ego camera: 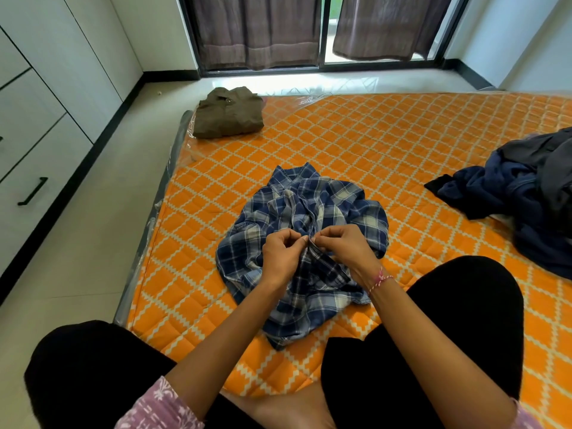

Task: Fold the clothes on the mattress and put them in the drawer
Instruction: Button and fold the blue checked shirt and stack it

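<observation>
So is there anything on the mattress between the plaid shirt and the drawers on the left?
Nothing visible. The plaid shirt, pinched by left hand and right hand, has only bare mattress and floor toward the drawers. The folded olive shirt lies farther away.

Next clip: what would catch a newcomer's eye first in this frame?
The orange mattress fills the view. At its centre lies a crumpled plaid shirt, its fabric pinched by the left hand and the right hand close together. A folded olive shirt sits at the far left corner, and a dark clothes pile lies at the right edge.
</observation>
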Motion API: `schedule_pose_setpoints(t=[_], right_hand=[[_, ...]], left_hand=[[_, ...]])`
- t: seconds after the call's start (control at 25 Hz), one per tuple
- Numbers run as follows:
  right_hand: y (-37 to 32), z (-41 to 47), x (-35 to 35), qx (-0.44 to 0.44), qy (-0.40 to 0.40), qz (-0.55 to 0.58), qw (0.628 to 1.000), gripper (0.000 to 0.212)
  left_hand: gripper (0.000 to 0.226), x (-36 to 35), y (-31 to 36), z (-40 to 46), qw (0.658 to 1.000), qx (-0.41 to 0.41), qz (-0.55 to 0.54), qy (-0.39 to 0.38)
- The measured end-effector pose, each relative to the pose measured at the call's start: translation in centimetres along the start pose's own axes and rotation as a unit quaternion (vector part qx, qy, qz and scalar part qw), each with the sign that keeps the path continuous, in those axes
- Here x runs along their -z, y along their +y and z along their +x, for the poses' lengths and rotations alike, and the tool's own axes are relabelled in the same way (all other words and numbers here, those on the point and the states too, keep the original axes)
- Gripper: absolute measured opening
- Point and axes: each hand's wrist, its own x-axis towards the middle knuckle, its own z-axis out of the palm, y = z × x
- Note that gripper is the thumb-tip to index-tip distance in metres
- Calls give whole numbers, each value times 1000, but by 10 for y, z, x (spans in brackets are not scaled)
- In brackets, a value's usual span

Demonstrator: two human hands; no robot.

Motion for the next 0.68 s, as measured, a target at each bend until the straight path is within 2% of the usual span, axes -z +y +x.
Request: schedule_pose_setpoints(t=[0.08, 0.16, 0.24, 0.32, 0.36, 0.68], right_hand=[[-3, 6, -1, 29, 6, -71, 997, 15], [-5, 13, -5, 87, 53, -174, 980, 16], [-9, 17, -9, 139, 90, -244, 955, 16], [-11, 19, -10, 169, 100, -261, 945, 14], [-11, 20, -10, 175, 105, -266, 942, 13], [-3, 25, -9, 218, 128, -275, 928, 10]], left_hand=[[15, -1, 3, 0, 994, -51, 85, 40], [19, 0, 12, -2, 978, -107, 150, 94], [25, 1, 20, 2, 993, -42, 106, 44], [24, 5, 25, 10, 999, 41, 12, -15], [22, 6, 25, 13, 998, 51, -3, -29], [23, 3, 29, 26, 997, 13, 72, -13]])
